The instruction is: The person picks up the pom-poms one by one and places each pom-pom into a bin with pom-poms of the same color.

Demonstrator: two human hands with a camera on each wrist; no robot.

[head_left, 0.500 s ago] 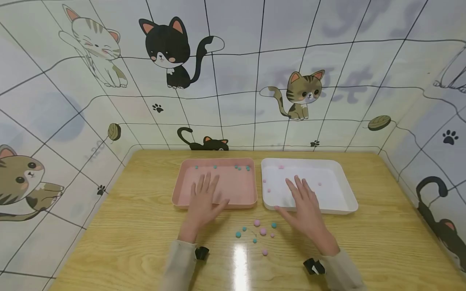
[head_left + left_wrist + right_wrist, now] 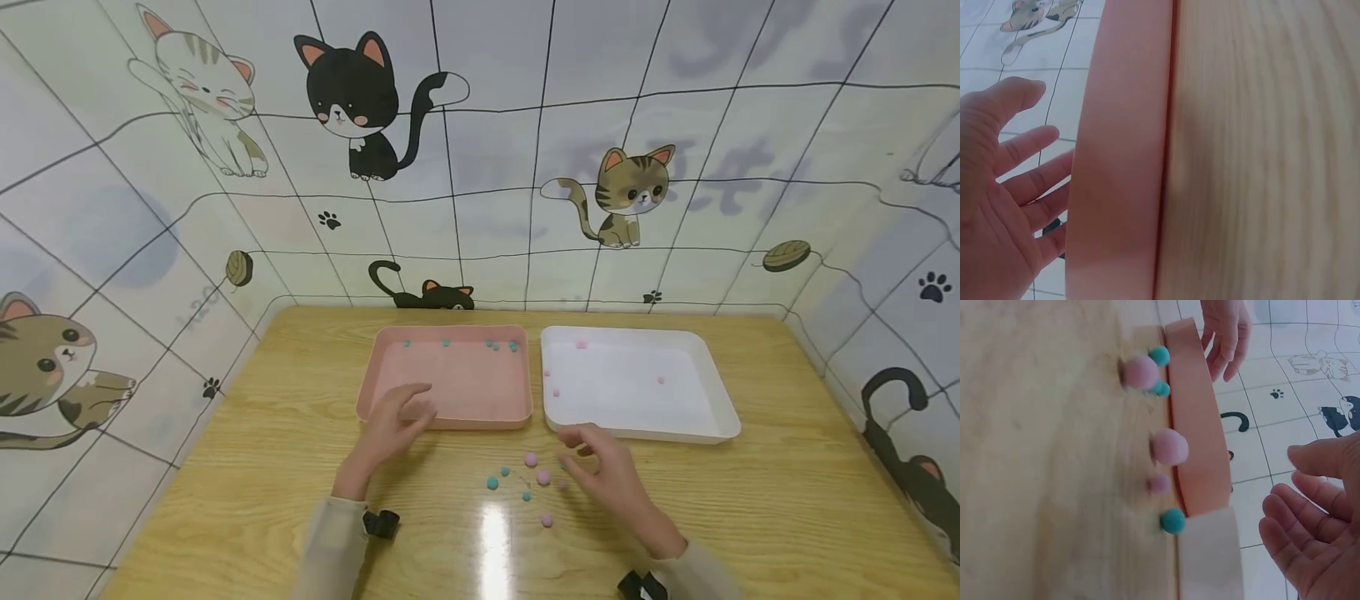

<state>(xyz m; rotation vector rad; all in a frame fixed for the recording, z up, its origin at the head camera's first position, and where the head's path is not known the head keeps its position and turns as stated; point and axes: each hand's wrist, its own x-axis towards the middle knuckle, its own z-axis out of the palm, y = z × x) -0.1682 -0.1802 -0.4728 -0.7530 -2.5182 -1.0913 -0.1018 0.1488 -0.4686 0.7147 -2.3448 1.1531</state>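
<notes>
My left hand (image 2: 388, 429) hovers over the near left edge of a pink tray (image 2: 472, 387), fingers loosely bent and holding nothing. My right hand (image 2: 609, 479) hangs at the near left edge of a white tray (image 2: 630, 404), thumb and fingers apart with nothing between them. Left of it, loose on the wood, lie several small balls, among them a lilac ball (image 2: 543, 477) and a teal ball (image 2: 492, 483). Another teal ball (image 2: 1173, 520), partly hidden by the right fingers in the head view, shows whole in the right wrist view.
Several tiny teal balls (image 2: 491, 344) lie toward the back of the pink tray. Inside the white tray are several small pink pieces (image 2: 581, 345). The wooden table (image 2: 262, 467) meets a cat-patterned backdrop (image 2: 495, 233) behind and at both sides.
Both hands had straight, spread fingers over the trays; now their fingers are bent. The left hand has drawn back leftward, and the right has come nearer, toward the loose balls.
</notes>
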